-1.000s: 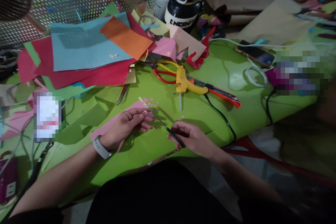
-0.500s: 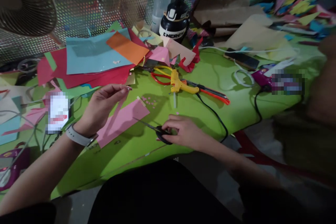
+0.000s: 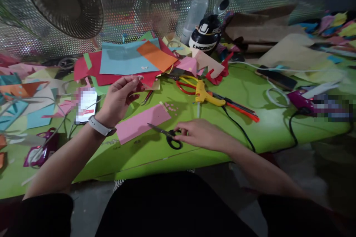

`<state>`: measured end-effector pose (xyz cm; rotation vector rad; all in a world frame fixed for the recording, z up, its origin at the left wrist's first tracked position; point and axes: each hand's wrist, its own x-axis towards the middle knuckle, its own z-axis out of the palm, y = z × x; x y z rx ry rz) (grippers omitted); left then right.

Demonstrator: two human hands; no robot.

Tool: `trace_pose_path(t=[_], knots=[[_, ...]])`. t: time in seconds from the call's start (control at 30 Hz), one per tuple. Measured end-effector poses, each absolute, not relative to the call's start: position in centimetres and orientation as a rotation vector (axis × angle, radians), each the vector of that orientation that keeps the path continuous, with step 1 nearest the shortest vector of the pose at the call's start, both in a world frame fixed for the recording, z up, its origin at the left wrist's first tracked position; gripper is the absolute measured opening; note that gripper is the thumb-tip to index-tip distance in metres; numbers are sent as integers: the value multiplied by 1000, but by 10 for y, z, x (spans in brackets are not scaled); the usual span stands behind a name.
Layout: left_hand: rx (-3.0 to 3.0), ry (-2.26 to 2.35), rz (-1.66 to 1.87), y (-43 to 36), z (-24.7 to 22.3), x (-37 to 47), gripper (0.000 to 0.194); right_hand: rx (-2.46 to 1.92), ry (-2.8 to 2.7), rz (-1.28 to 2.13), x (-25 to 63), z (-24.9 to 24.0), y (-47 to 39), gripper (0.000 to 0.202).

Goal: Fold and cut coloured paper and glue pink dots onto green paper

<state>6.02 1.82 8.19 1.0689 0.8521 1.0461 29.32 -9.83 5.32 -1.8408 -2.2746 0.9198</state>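
My left hand (image 3: 121, 94) is raised over the table, thumb and fingertips pinched together. A tiny pale bit shows at the fingertips, too small to name. Low over the table, my right hand (image 3: 197, 131) has its fingers closed at the handle loops of black-handled scissors (image 3: 174, 141). The scissor blades point left across a pink paper strip (image 3: 139, 124), which lies flat between my hands. Small pink paper pieces (image 3: 171, 108) are scattered past its far end. Red tweezers (image 3: 147, 97) lie just beyond the pink paper.
A yellow glue gun (image 3: 207, 96) rests beside an orange cutter (image 3: 244, 112), its black cord running toward the front edge. Coloured paper sheets (image 3: 125, 59) are piled behind. A phone (image 3: 86, 105), black bottle (image 3: 205, 35), fan (image 3: 66, 5) and purple device (image 3: 302, 100) stand around.
The whole view has shifted, so the table things appear further right. The red tweezers have come into sight beyond my left hand. My right hand stays at the scissors, its grip slightly changed.
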Motion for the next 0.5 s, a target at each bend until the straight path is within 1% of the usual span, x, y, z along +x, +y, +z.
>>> trace_pose_path(t=[0.03, 0.13, 0.17, 0.2, 0.23, 0.3, 0.4, 0.47, 0.5], knots=[[1049, 829, 1023, 13, 79, 59, 23, -1817, -2148, 896, 293, 55, -96, 25], [999, 710, 901, -5, 70, 60, 23, -1660, -1856, 804, 288, 54, -85, 54], [983, 676, 862, -10, 67, 62, 23, -1588, -1838, 802, 285, 52, -81, 61], [966, 649, 831, -15, 65, 62, 23, -1518, -1845, 819, 281, 50, -77, 64], [950, 626, 809, -18, 63, 63, 22, -1457, -1860, 839, 278, 47, -72, 60], [929, 605, 793, -20, 59, 61, 20, -1393, -1888, 866, 274, 43, -61, 42], [958, 657, 788, -16, 52, 53, 19, -1521, -1972, 828, 277, 44, -39, 30], [1037, 730, 760, -12, 48, 45, 23, -1700, -2105, 630, 285, 49, -19, 27], [1088, 763, 740, -12, 46, 41, 28, -1790, -2181, 437, 289, 51, -8, 27]])
